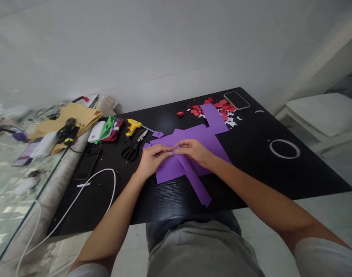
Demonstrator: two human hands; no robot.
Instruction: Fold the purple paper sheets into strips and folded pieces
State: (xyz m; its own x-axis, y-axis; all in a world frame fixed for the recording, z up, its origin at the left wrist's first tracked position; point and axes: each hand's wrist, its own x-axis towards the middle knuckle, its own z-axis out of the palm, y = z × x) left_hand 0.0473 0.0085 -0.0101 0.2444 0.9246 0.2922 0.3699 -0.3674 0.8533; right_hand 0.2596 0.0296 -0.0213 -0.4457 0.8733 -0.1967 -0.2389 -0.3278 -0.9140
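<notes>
A narrow purple strip (pixel 193 179), probably light, bendable and easily creased, is lying aslant over larger purple sheets (pixel 171 169), its near end reaching toward the surface's (pixel 252 171) front edge. The left hand (pixel 153 157) and right hand (pixel 195 151) are pinching its far end between thumbs and fingers; gripping by the edges seems best. Black-handled scissors (pixel 133 149) and a yellow glue gun (pixel 133 127) are lying to the left, red paper pieces (pixel 223 104) beyond.

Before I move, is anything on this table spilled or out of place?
Red paper pieces and white scraps lie scattered beside the smartphone, partly under a purple paper strip, which looks untidy. I see no liquid spill.
</notes>
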